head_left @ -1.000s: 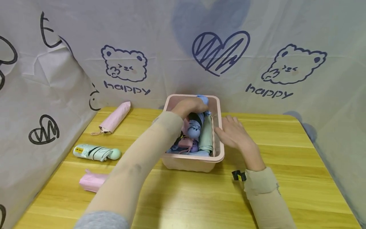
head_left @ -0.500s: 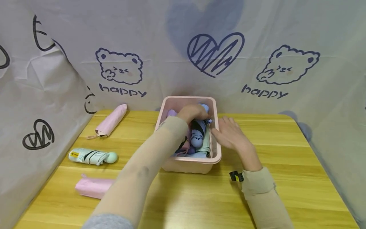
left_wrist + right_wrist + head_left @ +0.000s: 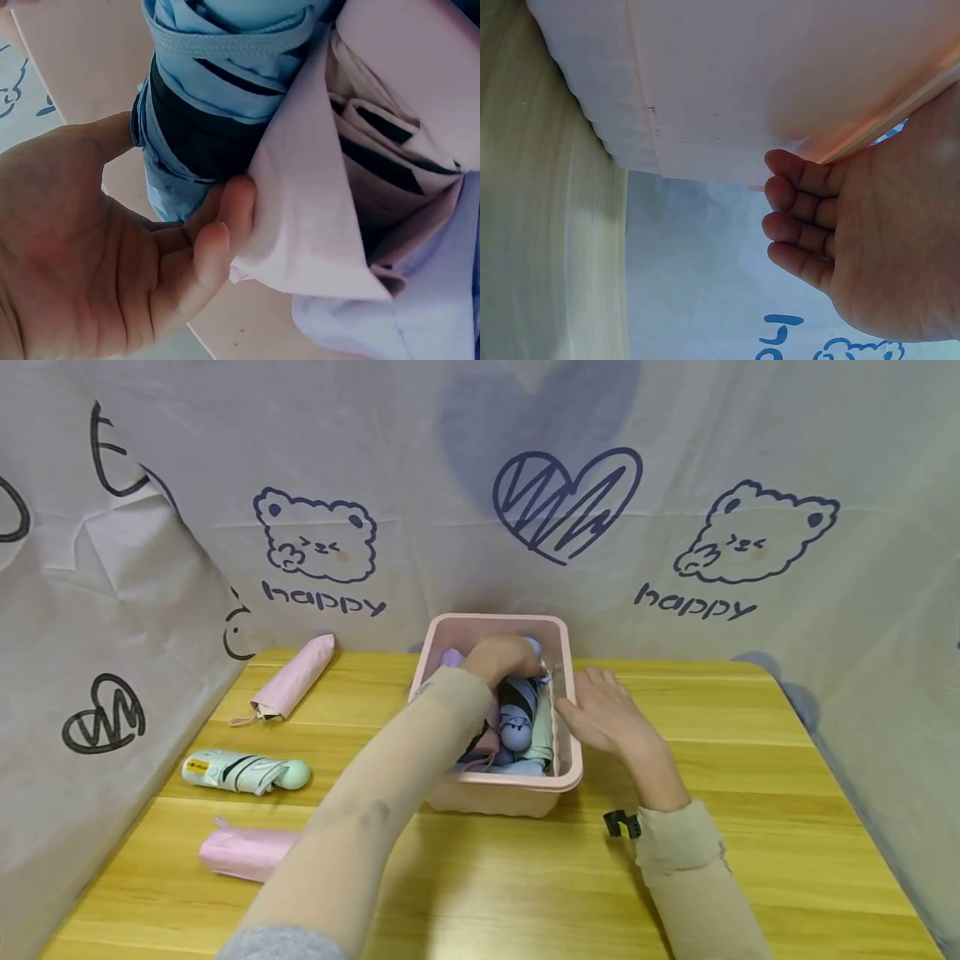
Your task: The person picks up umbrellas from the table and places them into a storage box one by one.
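In the head view, a pink plastic bin [image 3: 487, 797] stands at mid-table with folded umbrellas inside. My left hand [image 3: 502, 658] reaches into it and grips a blue folded umbrella [image 3: 517, 714] with a ball-shaped handle. The left wrist view shows thumb and fingers around the lower part of this blue umbrella [image 3: 202, 127]. A pink folded umbrella [image 3: 300, 217] touches those fingertips, with a lilac one [image 3: 390, 322] beyond. A pale green umbrella [image 3: 542, 739] lies along the bin's right side. My right hand [image 3: 611, 714] rests at the right rim, fingers loosely extended outside.
Left on the wooden table [image 3: 712, 760] lie a pink folded umbrella [image 3: 295, 678], a mint one [image 3: 243, 771] with a ball handle, and another pink one [image 3: 247, 852], partly behind the left forearm. A printed cloth [image 3: 435, 560] hangs close behind the bin.
The blue umbrella has sunk lower into the bin with my left hand on it. The head view has shifted slightly. My right hand stays at the rim.
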{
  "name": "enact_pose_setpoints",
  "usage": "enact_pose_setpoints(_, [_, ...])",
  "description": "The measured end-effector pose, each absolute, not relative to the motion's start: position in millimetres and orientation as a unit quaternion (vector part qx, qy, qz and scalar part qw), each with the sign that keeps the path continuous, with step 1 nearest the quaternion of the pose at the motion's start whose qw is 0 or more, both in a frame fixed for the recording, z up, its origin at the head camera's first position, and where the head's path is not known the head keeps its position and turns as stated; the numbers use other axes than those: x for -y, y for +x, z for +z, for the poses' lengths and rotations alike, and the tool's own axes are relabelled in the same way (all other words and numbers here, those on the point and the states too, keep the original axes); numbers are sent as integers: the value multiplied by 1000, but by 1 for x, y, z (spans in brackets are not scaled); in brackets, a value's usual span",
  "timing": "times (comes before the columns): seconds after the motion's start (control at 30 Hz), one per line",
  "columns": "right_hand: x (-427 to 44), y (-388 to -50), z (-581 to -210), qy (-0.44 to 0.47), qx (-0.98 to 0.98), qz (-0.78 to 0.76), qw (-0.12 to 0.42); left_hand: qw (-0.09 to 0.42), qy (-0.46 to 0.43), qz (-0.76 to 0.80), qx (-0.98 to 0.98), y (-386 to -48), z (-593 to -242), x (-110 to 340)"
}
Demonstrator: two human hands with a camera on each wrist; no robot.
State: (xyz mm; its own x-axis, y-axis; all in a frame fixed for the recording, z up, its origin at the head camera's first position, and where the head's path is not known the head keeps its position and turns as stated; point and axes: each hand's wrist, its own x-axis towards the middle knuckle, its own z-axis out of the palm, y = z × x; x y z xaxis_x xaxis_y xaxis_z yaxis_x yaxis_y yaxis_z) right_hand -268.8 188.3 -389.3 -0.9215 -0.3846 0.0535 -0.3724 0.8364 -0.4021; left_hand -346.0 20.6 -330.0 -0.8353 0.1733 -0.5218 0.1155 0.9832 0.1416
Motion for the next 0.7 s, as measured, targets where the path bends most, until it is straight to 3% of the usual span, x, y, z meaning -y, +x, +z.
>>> enact_pose_setpoints(0.1, [-188,-269,-389,-197,-958,-208,15,246,68,65,-965,-343,-331,-17])
enact_pose_setpoints(0.3, [-187,-269,-389,-197,-958,-206,13,136,80,81,-984,-337,-330,-8])
enact_pose_setpoints(0.7, [-187,-269,-389,-195,-958,-208,14,80,51,79,-992,-328,-296,0])
